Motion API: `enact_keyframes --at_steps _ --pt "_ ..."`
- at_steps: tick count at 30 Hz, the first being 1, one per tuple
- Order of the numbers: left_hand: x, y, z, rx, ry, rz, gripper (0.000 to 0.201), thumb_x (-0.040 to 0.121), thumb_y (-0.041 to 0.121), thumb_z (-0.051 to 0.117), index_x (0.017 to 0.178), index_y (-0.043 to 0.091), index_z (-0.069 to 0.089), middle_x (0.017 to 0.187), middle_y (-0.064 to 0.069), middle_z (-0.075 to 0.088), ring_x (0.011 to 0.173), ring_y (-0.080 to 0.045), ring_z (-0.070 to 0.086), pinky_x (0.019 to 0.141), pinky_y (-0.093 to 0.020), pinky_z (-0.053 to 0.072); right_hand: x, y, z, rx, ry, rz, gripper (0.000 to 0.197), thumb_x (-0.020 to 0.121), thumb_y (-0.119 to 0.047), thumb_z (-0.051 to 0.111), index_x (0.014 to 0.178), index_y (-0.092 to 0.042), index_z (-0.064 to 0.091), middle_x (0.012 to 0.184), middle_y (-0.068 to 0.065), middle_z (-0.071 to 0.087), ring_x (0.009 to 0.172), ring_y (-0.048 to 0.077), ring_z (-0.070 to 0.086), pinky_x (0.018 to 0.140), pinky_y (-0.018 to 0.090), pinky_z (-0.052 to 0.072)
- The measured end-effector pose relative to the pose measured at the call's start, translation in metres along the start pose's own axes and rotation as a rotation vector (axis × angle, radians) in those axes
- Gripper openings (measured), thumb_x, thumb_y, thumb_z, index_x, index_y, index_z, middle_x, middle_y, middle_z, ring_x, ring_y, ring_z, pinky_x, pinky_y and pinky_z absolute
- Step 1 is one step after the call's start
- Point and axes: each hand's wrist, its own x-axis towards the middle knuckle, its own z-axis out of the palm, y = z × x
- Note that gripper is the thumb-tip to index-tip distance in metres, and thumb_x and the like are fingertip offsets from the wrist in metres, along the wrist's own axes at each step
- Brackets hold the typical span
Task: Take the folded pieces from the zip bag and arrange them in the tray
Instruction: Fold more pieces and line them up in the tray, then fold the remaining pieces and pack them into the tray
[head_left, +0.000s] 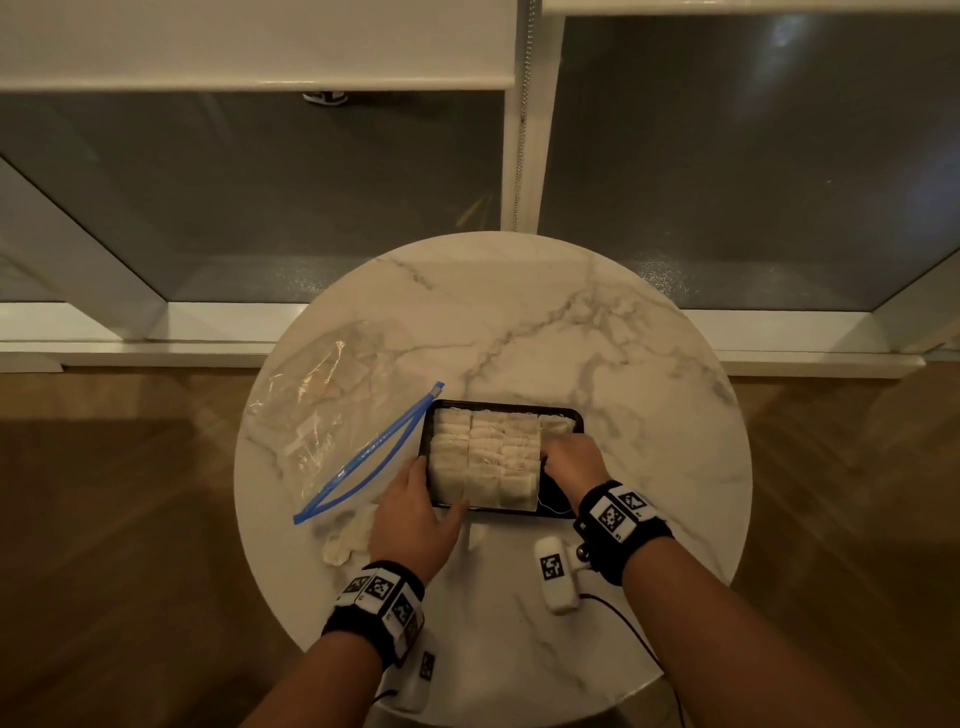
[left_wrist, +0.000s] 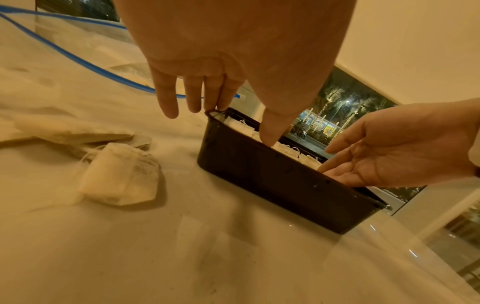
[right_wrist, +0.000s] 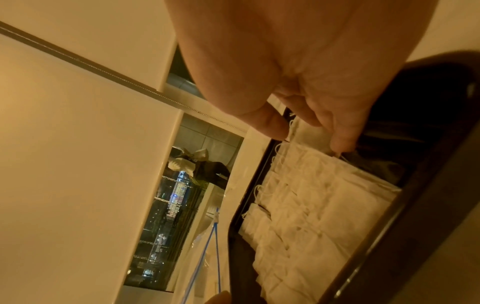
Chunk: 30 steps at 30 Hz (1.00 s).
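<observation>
Hands work at a black tray (head_left: 574, 415) on a round marble bench (head_left: 519, 322), seen from above. Three rows of pale folded pieces (head_left: 485, 457) already fill most of the tray, lying side by side; a fourth column on the right holds only one piece at its far end, with bare black floor nearer the person. The left hand (head_left: 415, 514) steadies the tray's near left corner, fingers straight along the side wall and thumb on the near rim, its grip relaxed and grasping nothing. The right hand (head_left: 571, 460) reaches into the right side of the tray; the right wrist view shows thumb and fingertips (right_wrist: 342, 142) pinching the edge of a piece there. A clear zip bag (head_left: 322, 415) with a blue seal lies open to the left and looks nearly empty. A few loose pieces (left_wrist: 122, 174) lie on the bench near the left hand. Judging by this, most of the arranging is done; the last column and the stray pieces remain.
</observation>
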Motion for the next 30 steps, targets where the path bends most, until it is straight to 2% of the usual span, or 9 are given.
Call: enact_keyframes --at_steps 4,8,12,15,18,21,25,28,30 --pt "-0.013 -0.003 -0.016 -0.087 0.062 0.107 0.046 0.091 0.041 0.069 0.130 0.021 0.055 0.124 0.006 0.058 0.113 -0.010 0.053 0.102 -0.028 0.047 -0.020 -0.003 -0.004 0.234 0.098 -0.024 0.021 0.087 -0.010 0.052 0.075 -0.009 0.069 0.081 0.003 0.072 0.086 0.027 0.070 0.071 0.033 0.054" --pt "-0.028 -0.030 -0.047 -0.019 0.244 0.287 0.017 0.086 0.020 0.074 0.102 0.021 0.071 0.108 0.007 0.062 0.101 -0.012 0.055 0.089 -0.039 0.053 -0.048 -0.015 0.006 0.270 0.177 -0.131 0.020 0.085 -0.019 0.057 0.096 -0.016 0.073 0.097 0.002 0.072 0.092 0.020 0.067 0.085 0.037 0.056" --pt "-0.025 -0.067 -0.083 0.230 0.314 0.317 0.017 0.084 0.031 0.069 0.099 0.029 0.077 0.130 -0.005 0.058 0.122 -0.029 0.049 0.095 -0.047 0.044 -0.071 -0.052 0.039 0.166 0.023 -0.323 0.015 0.091 -0.013 0.062 0.102 -0.017 0.072 0.099 -0.003 0.070 0.092 0.013 0.065 0.087 0.027 0.054" --pt "-0.011 -0.087 -0.100 0.414 0.116 0.253 0.037 0.088 0.050 0.050 0.112 0.036 0.074 0.148 -0.010 0.048 0.133 -0.040 0.041 0.094 -0.055 0.047 -0.092 -0.075 0.073 -0.059 -0.170 -0.406 0.022 0.093 -0.012 0.054 0.103 -0.018 0.073 0.105 -0.003 0.071 0.095 0.013 0.065 0.076 0.011 0.047" --pt "0.002 -0.098 -0.110 0.535 -0.063 0.174 0.051 0.096 0.060 0.036 0.138 0.040 0.055 0.160 -0.008 0.034 0.141 -0.040 0.036 0.098 -0.057 0.045 -0.106 -0.086 0.107 -0.326 -0.248 -0.489 0.034 0.094 -0.015 0.048 0.121 -0.019 0.069 0.123 -0.003 0.066 0.116 0.013 0.059 0.095 0.022 0.044" --pt "0.015 -0.108 -0.118 0.507 -0.111 0.194 0.052 0.102 0.051 0.040 0.151 0.033 0.041 0.163 0.000 0.030 0.141 -0.029 0.040 0.103 -0.052 0.044 -0.114 -0.096 0.134 -0.489 -0.288 -0.558 0.040 0.095 -0.015 0.045 0.130 -0.018 0.062 0.132 0.001 0.062 0.126 0.018 0.053 0.106 0.029 0.041" --pt "0.031 -0.117 -0.134 0.447 -0.001 0.301 0.043 0.099 0.032 0.056 0.141 0.022 0.054 0.151 0.003 0.049 0.122 -0.022 0.060 0.088 -0.045 0.052 -0.117 -0.112 0.156 -0.735 -0.199 -0.764 0.046 0.089 -0.013 0.044 0.132 -0.018 0.057 0.132 0.004 0.059 0.124 0.023 0.050 0.105 0.039 0.042" --pt "0.045 -0.124 -0.151 0.376 0.076 0.407 0.048 0.080 0.008 0.077 0.126 0.016 0.066 0.134 -0.003 0.064 0.102 -0.025 0.069 0.071 -0.042 0.058 -0.118 -0.128 0.167 -0.881 -0.132 -0.905 0.048 0.090 -0.018 0.042 0.137 -0.018 0.053 0.137 0.003 0.057 0.129 0.023 0.047 0.108 0.043 0.036" --pt "0.052 -0.129 -0.165 0.292 0.133 0.457 0.046 0.080 0.002 0.074 0.124 0.013 0.067 0.130 -0.005 0.066 0.098 -0.027 0.070 0.072 -0.043 0.060 -0.118 -0.140 0.177 -0.946 -0.104 -0.928 0.044 0.093 -0.021 0.040 0.135 -0.017 0.055 0.131 0.005 0.061 0.126 0.024 0.050 0.109 0.043 0.034"
